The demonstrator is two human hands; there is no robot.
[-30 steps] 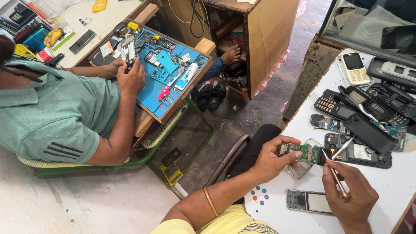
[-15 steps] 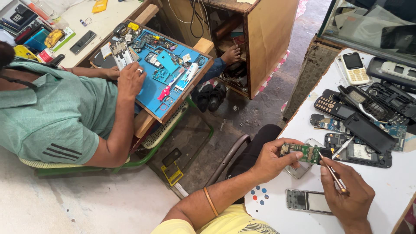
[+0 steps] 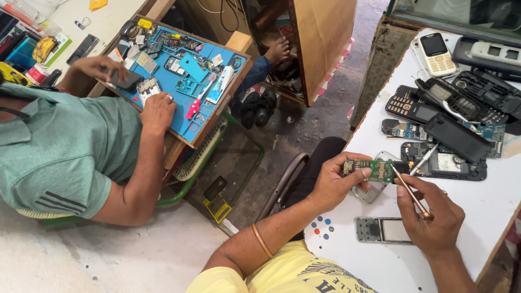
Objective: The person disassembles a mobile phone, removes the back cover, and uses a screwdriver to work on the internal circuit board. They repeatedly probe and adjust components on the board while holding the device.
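My left hand (image 3: 336, 182) grips a small green circuit board (image 3: 373, 170) over the near edge of the white table (image 3: 488, 211). My right hand (image 3: 431, 217) holds a thin stick-like tool (image 3: 408, 191) whose tip touches the board's right end. Under the board lies a silver phone shell (image 3: 374, 190). A grey phone frame (image 3: 382, 230) rests on the table just below my right hand.
Several old phones and parts (image 3: 450, 108) crowd the table's far side. To the left another person in a green shirt (image 3: 59, 152) has both hands on a blue work mat (image 3: 182, 81) covered with tools. A wooden cabinet (image 3: 320, 38) stands between us.
The other person's hands shifted over the blue mat; one now reaches to its left side. My hands and the board stay almost in place, the tool tip closer to the board.
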